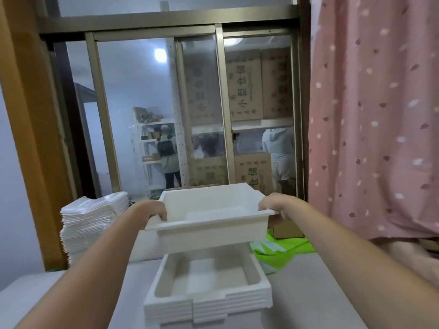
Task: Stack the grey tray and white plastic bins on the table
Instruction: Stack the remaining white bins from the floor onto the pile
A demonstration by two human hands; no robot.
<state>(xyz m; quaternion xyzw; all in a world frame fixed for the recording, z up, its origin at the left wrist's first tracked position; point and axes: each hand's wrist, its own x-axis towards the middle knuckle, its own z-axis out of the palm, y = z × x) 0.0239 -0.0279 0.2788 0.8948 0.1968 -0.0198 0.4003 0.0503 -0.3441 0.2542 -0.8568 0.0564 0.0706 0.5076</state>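
I hold a white plastic bin [209,236] in the air with both hands, tilted a little down to the left. My left hand [155,210] grips its left rim, fingers curled over the edge. My right hand [275,204] grips the right rim the same way. Directly below it, a stack of several nested white bins [206,302] sits on the grey table [316,293], its top bin empty. The held bin hangs well above the stack, not touching it. No grey tray is visible.
A tall pile of clear plastic bags [92,222] stands at the table's back left. A green cloth [280,248] and a cardboard box [287,230] lie at the back right. A pink curtain [375,115] hangs on the right; a glass window [190,110] is ahead.
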